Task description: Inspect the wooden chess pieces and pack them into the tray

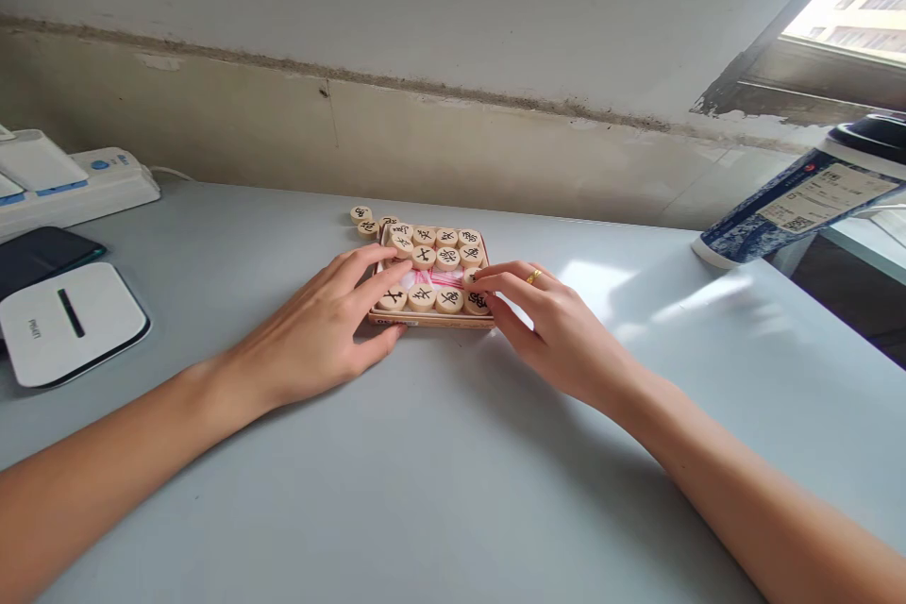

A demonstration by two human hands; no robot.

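Observation:
A small wooden tray (431, 321) lies in the middle of the grey table, filled with round wooden chess pieces (436, 257) marked in black; a gap in the middle row shows pink lining (433, 277). My left hand (322, 330) rests at the tray's left edge, fingers spread, the tips on the pieces at the left. My right hand (548, 321), with a gold ring, is at the tray's right edge and pinches a piece (473, 277) between thumb and fingertips. Loose pieces (364, 220) lie just behind the tray's left corner.
At the left stand a white router (71, 321), a dark phone (42, 255) and a white power strip (77, 184). A blue and white cylinder (793, 208) lies at the right by the window. The wall runs close behind the tray.

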